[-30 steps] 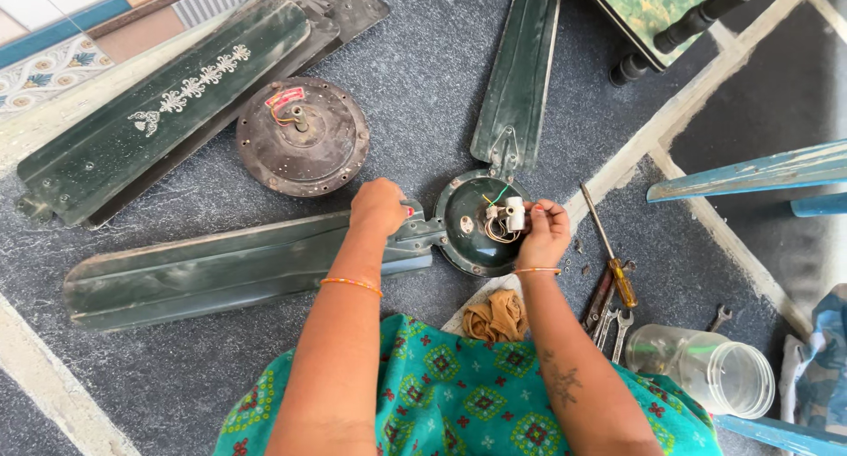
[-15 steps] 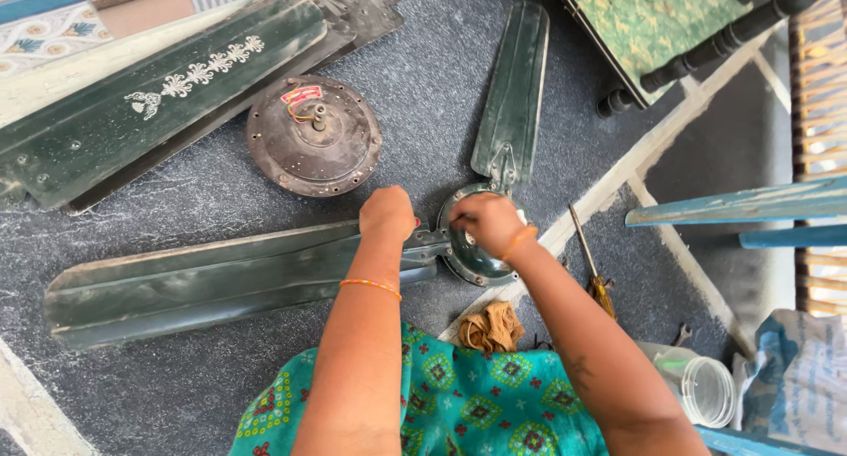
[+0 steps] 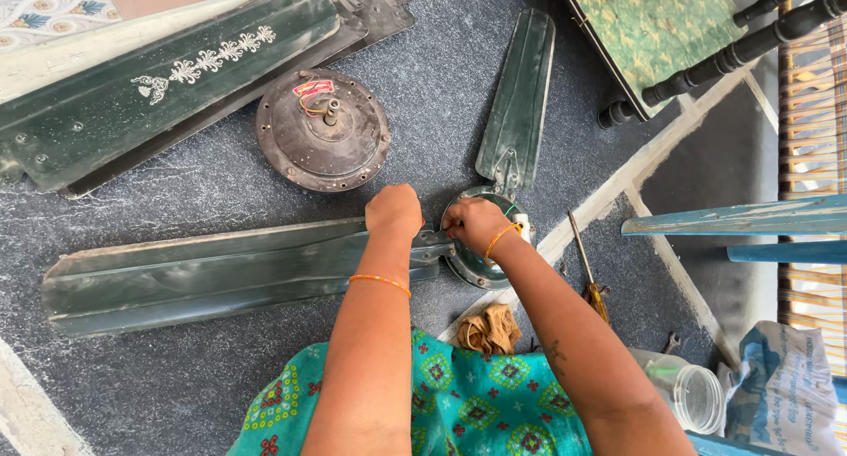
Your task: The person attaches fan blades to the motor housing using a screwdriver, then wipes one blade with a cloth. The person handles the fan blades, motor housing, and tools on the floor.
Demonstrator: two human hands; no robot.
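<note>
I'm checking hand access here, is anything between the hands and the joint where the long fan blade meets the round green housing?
Nothing visible. The left hand and right hand are both at the blade bracket beside the housing.

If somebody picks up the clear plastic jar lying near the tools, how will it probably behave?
The clear plastic jar looks nearly empty, so it is probably light. It lies on its side on the floor and is round, so a push may roll it. Its smooth wall could be somewhat slippery.

Dark green fan blade (image 3: 221,275) lies flat on the grey floor (image 3: 176,377) — long, dusty. Its bracket end meets the round green hub plate (image 3: 481,262), also flat — wires showing inside.
</note>
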